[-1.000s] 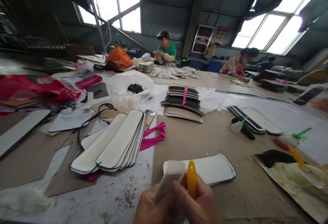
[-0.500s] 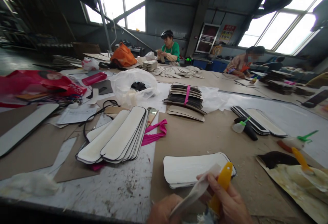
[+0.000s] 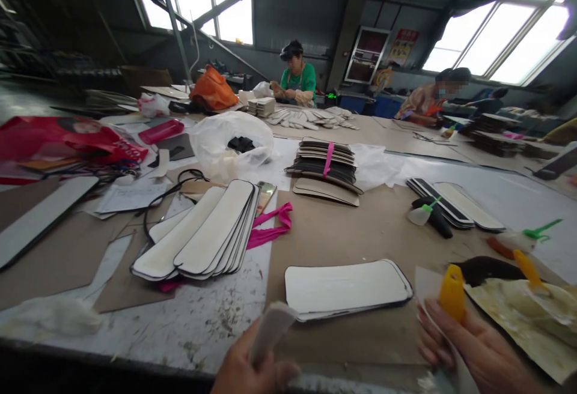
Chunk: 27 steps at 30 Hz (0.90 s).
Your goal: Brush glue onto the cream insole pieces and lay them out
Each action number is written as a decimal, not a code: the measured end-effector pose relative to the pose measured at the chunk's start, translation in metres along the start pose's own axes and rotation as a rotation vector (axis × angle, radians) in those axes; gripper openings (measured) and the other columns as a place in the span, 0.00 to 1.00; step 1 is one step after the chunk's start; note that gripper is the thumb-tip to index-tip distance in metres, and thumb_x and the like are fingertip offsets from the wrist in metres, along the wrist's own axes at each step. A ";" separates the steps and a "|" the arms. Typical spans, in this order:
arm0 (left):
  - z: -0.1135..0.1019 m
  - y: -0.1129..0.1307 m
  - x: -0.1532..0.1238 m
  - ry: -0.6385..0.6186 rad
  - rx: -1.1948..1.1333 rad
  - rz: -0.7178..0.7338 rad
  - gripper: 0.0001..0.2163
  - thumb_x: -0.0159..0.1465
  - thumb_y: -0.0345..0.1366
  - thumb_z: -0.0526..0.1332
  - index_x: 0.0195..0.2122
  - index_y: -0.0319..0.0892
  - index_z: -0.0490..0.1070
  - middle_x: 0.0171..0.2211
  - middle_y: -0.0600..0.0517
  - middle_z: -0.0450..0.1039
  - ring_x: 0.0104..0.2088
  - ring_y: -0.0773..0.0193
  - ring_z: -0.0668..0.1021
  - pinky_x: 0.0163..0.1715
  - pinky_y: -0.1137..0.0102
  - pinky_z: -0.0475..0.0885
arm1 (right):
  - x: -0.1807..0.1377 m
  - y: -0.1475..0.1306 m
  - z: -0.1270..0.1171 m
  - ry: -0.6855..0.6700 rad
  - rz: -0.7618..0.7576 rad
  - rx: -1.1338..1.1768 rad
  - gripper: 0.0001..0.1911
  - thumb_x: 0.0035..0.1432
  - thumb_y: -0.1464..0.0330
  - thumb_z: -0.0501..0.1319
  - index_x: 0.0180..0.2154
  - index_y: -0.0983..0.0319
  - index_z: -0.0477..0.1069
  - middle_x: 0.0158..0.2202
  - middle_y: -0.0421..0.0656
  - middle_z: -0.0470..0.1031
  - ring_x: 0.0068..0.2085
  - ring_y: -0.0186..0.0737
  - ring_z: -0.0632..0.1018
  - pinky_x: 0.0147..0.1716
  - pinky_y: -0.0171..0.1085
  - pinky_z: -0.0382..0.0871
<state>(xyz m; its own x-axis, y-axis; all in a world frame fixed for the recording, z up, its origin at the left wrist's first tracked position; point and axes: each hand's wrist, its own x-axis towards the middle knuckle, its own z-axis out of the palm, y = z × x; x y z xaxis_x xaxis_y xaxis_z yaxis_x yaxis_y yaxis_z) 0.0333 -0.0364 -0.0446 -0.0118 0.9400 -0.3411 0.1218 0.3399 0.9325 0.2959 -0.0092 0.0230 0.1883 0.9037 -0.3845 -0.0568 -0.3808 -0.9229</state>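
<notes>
My left hand (image 3: 252, 370) sits at the bottom edge, fingers closed round a pale foam strip (image 3: 270, 331) that sticks up from it. My right hand (image 3: 473, 349) is at the lower right, holding a yellow scraper (image 3: 451, 293) and a thin white sheet (image 3: 426, 289). Between the hands, on brown card, lies a small stack of white black-edged pieces (image 3: 345, 289). A fanned row of the same long white pieces (image 3: 202, 238) lies to the left, with a pink ribbon (image 3: 270, 229) beside it.
A bundle of dark pieces tied with pink band (image 3: 325, 166), glue bottles with green nozzles (image 3: 424, 214), a clear bag (image 3: 229, 145), red bags (image 3: 67, 145) and glue-stained paper (image 3: 523, 310) crowd the table. Two other people work at the far side.
My hands have drawn apart: the right hand moved right with the yellow scraper and the thin sheet, while the left stayed low with the foam strip. The view shifted slightly.
</notes>
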 end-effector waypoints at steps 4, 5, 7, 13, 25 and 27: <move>-0.002 0.022 0.025 0.176 -0.148 -0.094 0.18 0.47 0.51 0.61 0.27 0.39 0.66 0.17 0.58 0.60 0.19 0.70 0.63 0.20 0.74 0.59 | 0.015 -0.009 0.004 -0.216 -0.207 -0.801 0.16 0.51 0.55 0.55 0.22 0.61 0.65 0.19 0.35 0.64 0.22 0.33 0.66 0.24 0.32 0.60; 0.000 0.026 0.031 0.149 -0.179 -0.113 0.18 0.48 0.51 0.60 0.27 0.39 0.65 0.17 0.59 0.60 0.19 0.71 0.62 0.19 0.75 0.57 | 0.019 -0.012 0.015 -0.299 -0.276 -0.921 0.16 0.52 0.56 0.53 0.22 0.61 0.65 0.19 0.36 0.65 0.23 0.33 0.66 0.25 0.32 0.59; 0.003 0.031 0.040 0.078 -0.217 -0.150 0.17 0.49 0.49 0.61 0.29 0.39 0.64 0.16 0.60 0.59 0.17 0.72 0.60 0.17 0.76 0.54 | 0.028 -0.017 0.043 -0.471 -0.339 -1.065 0.15 0.54 0.59 0.51 0.22 0.61 0.64 0.21 0.36 0.66 0.23 0.32 0.65 0.25 0.31 0.57; 0.003 0.029 0.052 -0.021 -0.221 -0.184 0.13 0.49 0.44 0.61 0.27 0.39 0.63 0.13 0.61 0.59 0.15 0.73 0.60 0.17 0.76 0.53 | 0.056 -0.028 0.106 -0.617 -0.396 -1.384 0.11 0.53 0.63 0.54 0.26 0.61 0.71 0.23 0.40 0.73 0.23 0.33 0.69 0.21 0.30 0.53; -0.003 0.040 0.057 -0.076 -0.174 -0.232 0.11 0.51 0.41 0.59 0.26 0.38 0.63 0.14 0.60 0.60 0.16 0.73 0.61 0.17 0.76 0.55 | 0.072 -0.028 0.127 -0.663 -0.506 -1.597 0.10 0.52 0.64 0.56 0.30 0.59 0.74 0.28 0.46 0.78 0.31 0.42 0.77 0.25 0.32 0.58; -0.001 0.042 0.058 -0.070 -0.187 -0.232 0.11 0.49 0.41 0.60 0.24 0.39 0.63 0.13 0.60 0.60 0.15 0.73 0.62 0.16 0.76 0.55 | 0.071 -0.028 0.129 -0.657 -0.518 -1.607 0.10 0.52 0.64 0.56 0.31 0.59 0.74 0.28 0.47 0.78 0.32 0.43 0.77 0.25 0.33 0.59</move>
<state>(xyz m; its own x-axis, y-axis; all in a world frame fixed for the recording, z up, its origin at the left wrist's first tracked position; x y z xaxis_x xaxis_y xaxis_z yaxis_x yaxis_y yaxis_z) 0.0366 0.0323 -0.0254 0.0512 0.8347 -0.5484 -0.0608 0.5507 0.8325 0.1841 0.0903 0.0188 -0.5213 0.7495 -0.4081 0.8504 0.4961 -0.1752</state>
